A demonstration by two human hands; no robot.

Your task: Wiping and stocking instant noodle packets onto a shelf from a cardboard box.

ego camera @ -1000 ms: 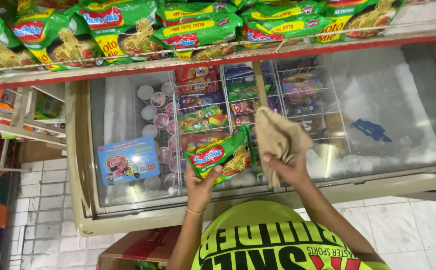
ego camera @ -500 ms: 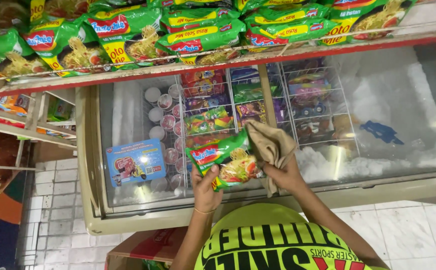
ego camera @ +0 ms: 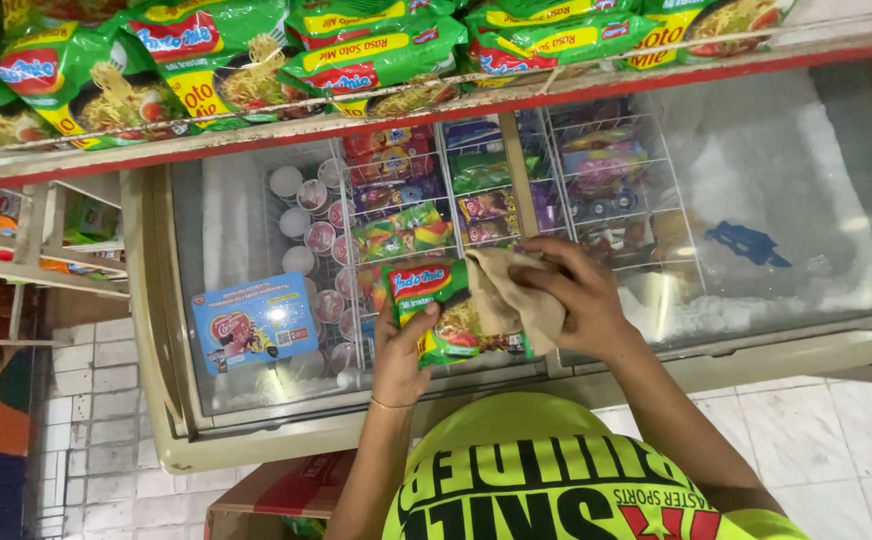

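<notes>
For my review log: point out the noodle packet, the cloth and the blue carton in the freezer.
noodle packet (ego camera: 426,300), head view, upper left face.
cloth (ego camera: 506,300), head view, middle fold.
blue carton (ego camera: 254,322), head view, centre of face.

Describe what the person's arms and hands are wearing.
Both forearms are bare, with no sleeves reaching them. The left hand has a thin bangle at the wrist. The right hand shows no ring, watch or glove. A yellow-green shirt with bold black lettering covers the torso.

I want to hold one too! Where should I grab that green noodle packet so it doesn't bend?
Probably by its left end, from below: the green noodle packet lies flat and sideways, the left hand already pinches there, and the beige cloth under the right hand covers its right part.
</notes>
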